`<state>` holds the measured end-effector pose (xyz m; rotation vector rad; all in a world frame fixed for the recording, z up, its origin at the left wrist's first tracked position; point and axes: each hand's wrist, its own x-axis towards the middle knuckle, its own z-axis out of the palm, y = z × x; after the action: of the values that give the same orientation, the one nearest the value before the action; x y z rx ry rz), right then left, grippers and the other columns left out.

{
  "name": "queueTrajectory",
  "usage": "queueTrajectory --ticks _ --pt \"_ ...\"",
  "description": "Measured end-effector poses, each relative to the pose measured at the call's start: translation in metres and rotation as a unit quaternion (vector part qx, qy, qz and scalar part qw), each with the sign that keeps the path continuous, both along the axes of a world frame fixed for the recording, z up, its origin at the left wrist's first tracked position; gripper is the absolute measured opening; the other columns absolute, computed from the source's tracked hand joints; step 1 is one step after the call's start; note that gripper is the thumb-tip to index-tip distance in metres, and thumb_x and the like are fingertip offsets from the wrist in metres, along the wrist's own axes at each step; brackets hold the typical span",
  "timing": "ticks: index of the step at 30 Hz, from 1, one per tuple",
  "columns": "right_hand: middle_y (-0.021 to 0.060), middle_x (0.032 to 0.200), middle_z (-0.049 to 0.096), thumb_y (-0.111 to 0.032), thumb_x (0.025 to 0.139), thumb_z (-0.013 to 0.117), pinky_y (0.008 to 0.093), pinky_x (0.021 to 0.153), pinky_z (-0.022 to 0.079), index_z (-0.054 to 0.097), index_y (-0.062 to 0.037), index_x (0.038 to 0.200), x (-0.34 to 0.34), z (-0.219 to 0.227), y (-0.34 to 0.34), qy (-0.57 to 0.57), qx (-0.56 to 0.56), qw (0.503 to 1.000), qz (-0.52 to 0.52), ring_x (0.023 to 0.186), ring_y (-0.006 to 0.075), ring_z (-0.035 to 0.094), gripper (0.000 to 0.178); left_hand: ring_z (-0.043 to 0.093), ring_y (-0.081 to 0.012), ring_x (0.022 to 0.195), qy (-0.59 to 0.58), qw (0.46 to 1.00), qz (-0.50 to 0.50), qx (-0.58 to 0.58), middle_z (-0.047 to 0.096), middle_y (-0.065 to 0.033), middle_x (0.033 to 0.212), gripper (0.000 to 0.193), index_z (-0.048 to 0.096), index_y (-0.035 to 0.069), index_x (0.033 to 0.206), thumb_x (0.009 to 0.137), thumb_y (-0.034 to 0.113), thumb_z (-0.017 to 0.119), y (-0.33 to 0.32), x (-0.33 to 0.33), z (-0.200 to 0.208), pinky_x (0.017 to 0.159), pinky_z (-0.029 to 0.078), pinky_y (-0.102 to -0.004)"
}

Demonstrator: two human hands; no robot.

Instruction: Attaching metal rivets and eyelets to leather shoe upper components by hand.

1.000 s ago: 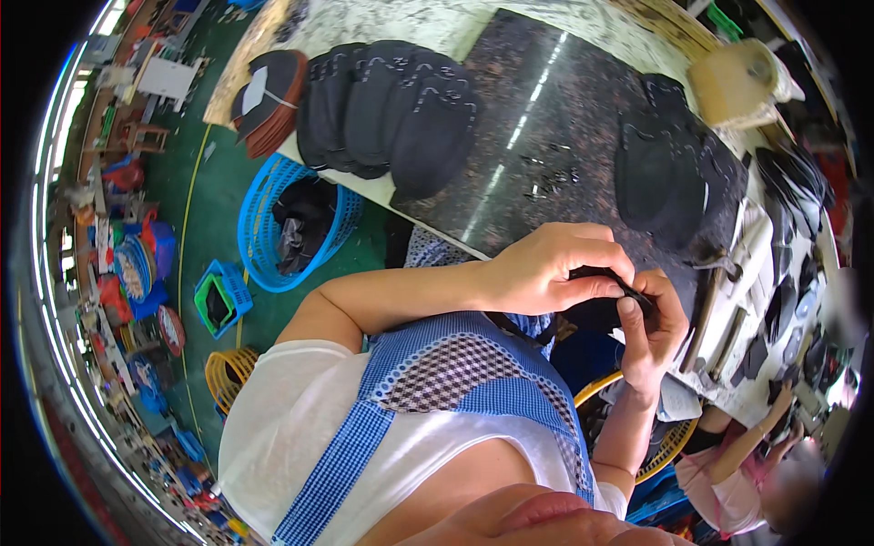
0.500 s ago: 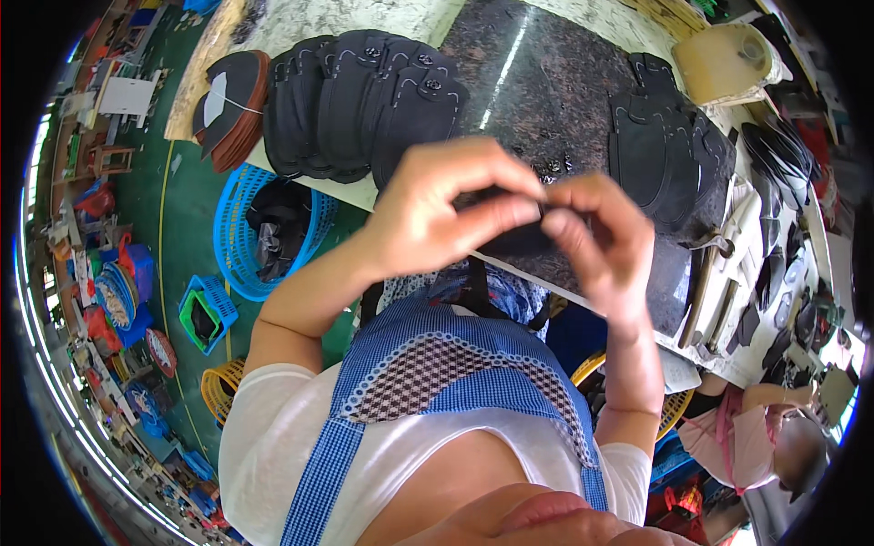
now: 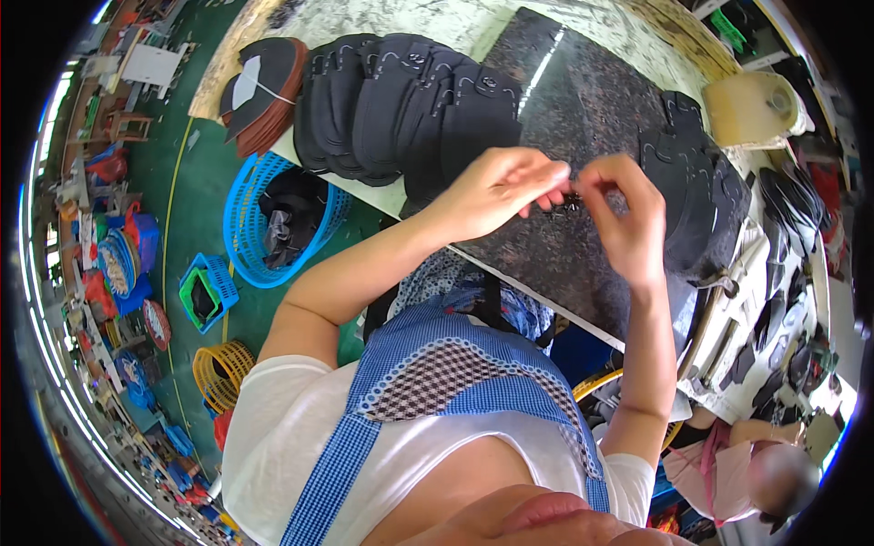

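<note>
My left hand and my right hand meet above a dark speckled slab, fingertips almost touching. Each hand is closed in a pinch; whatever tiny thing lies at the fingertips is too small to name. Small dark shiny bits show on the slab just behind the fingers. Left of my left hand lies an overlapping row of flat black shoe-upper-like pieces, with white stitch-like marks and a few dark round ornaments. Beyond my right hand rests a second pile of similar black pieces.
A tied stack of brown-edged pieces sits at the table's left corner. Below it stands a blue basket with black material inside. A yellowish jug stands back right. Another person is at lower right.
The view has shifted, with the table things now further right. My hands have moved slightly right, and the dark piece beneath them no longer shows there. My left fingers have drawn together.
</note>
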<state>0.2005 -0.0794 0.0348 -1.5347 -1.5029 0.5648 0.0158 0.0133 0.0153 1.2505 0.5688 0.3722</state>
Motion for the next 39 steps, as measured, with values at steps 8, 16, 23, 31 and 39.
queueTrajectory --ticks 8,16,23,31,39 --pt "0.0105 0.097 0.071 0.002 0.073 0.080 0.0339 0.075 0.054 0.071 -0.0019 0.095 -0.009 0.020 -0.062 0.072 0.044 0.995 -0.058 0.087 0.0218 0.068 0.024 0.055 -0.0080 0.073 -0.107 0.936 -0.102 -0.319 0.063 -0.0016 0.084 0.021 0.069 0.002 0.096 0.093 0.023 0.073 -0.036 0.026 -0.013 0.065 0.043 -0.0211" --pt "0.0111 0.093 0.066 -0.010 0.071 0.083 0.0368 0.067 0.054 0.067 -0.0024 0.097 0.012 0.037 -0.094 -0.210 0.039 0.977 -0.015 0.084 0.0286 0.065 0.032 0.056 -0.0059 0.058 0.025 0.957 -0.224 -0.183 0.066 -0.0010 0.072 0.017 0.072 0.001 0.090 0.090 0.018 0.074 -0.036 0.053 0.005 0.051 0.041 -0.0196" --pt "0.0094 0.083 0.067 -0.006 0.075 0.082 0.0336 0.064 0.053 0.068 -0.0017 0.090 0.031 0.033 -0.117 -0.111 0.035 0.991 -0.072 0.073 0.0247 0.065 0.021 0.069 -0.0120 0.071 0.066 0.924 -0.327 -0.188 0.071 -0.0065 0.082 0.024 0.072 -0.001 0.100 0.091 0.022 0.075 -0.021 0.087 0.033 0.064 0.058 -0.0226" --pt "0.0079 0.079 0.069 -0.004 0.080 0.081 0.0263 0.064 0.051 0.072 -0.0001 0.095 0.044 0.029 -0.114 -0.013 0.003 0.976 -0.216 0.067 0.0139 0.065 0.018 0.060 -0.0067 0.059 0.015 0.927 -0.341 -0.156 0.066 0.0003 0.072 0.028 0.071 0.008 0.090 0.091 0.036 0.075 -0.023 0.138 0.009 0.055 0.049 -0.0197" --pt "0.0068 0.092 0.072 -0.004 0.096 0.061 0.0225 0.072 0.054 0.070 0.0009 0.111 0.075 -0.032 -0.094 0.276 -0.051 0.924 -0.259 0.081 0.0087 0.066 0.018 0.045 -0.0331 0.127 0.178 0.680 0.011 0.711 0.052 -0.0135 0.134 0.063 0.063 0.005 0.117 0.075 0.046 0.084 0.021 0.175 -0.040 0.100 0.040 -0.0503"
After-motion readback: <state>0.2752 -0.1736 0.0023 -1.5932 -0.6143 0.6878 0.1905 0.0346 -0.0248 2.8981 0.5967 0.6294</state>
